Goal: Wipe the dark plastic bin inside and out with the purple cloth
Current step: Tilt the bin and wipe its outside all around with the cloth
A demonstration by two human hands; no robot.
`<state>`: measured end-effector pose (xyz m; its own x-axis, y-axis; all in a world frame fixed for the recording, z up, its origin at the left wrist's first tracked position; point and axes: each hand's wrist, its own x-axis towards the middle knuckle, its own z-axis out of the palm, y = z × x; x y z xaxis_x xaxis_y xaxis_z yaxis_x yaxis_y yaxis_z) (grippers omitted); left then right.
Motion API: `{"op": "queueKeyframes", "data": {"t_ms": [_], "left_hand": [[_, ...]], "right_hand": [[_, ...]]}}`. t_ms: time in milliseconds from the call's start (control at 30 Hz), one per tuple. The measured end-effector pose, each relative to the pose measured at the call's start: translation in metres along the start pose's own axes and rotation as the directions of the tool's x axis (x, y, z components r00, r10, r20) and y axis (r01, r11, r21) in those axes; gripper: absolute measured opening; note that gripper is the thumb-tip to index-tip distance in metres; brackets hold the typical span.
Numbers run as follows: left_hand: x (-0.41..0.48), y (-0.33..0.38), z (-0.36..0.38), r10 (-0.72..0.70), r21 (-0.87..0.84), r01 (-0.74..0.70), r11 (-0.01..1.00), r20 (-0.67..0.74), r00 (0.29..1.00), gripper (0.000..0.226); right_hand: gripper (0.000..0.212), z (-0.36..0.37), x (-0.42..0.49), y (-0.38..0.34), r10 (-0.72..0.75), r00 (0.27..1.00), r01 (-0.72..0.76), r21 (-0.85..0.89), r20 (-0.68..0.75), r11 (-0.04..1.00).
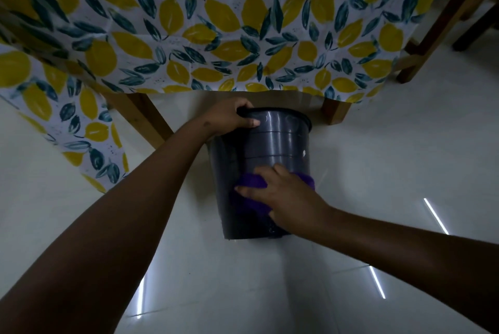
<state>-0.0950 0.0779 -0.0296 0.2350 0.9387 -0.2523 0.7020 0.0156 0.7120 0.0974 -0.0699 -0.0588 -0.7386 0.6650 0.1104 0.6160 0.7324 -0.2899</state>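
Note:
The dark plastic bin (275, 144) lies tilted on the white floor, its rim pointing away from me toward the table and its base toward me. My left hand (229, 116) grips the rim at its left side, fingers curled over the edge. My right hand (280, 193) presses the purple cloth (251, 181) flat against the bin's outer wall near the base. Part of the cloth is hidden under my palm. The inside of the bin is not visible.
A table draped in a lemon-and-leaf patterned cloth (216, 36) hangs just beyond the bin, with wooden legs (145, 117) on the left and right (334, 112). Chair legs (432, 36) stand at the upper right. Glossy white floor tiles (405, 171) surround the bin.

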Motion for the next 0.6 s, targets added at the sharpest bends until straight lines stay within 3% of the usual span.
{"op": "queueKeyframes", "data": {"t_ms": [200, 300, 467, 600], "left_hand": [[-0.007, 0.000, -0.002, -0.014, -0.032, 0.014, 0.999, 0.008, 1.000, 0.033], [-0.006, 0.002, -0.003, -0.008, -0.029, 0.008, 1.000, -0.005, 1.000, 0.035], [-0.003, 0.013, 0.001, 0.033, -0.005, -0.032, 0.999, 0.039, 0.999, 0.044], [-0.003, 0.017, 0.014, 0.038, -0.027, -0.040, 0.999, -0.085, 0.996, 0.032]], "right_hand": [[0.071, -0.015, 0.019, 0.057, 0.344, 0.926, -0.311, 0.206, -0.153, 0.928], [0.073, -0.011, 0.012, 0.039, 0.251, 0.957, -0.237, 0.109, -0.143, 0.965], [0.074, 0.001, -0.003, -0.012, -0.021, 0.997, 0.024, -0.038, 0.070, 0.999], [0.075, -0.007, -0.002, -0.003, -0.061, 0.997, 0.063, 0.054, -0.039, 0.997]]}}
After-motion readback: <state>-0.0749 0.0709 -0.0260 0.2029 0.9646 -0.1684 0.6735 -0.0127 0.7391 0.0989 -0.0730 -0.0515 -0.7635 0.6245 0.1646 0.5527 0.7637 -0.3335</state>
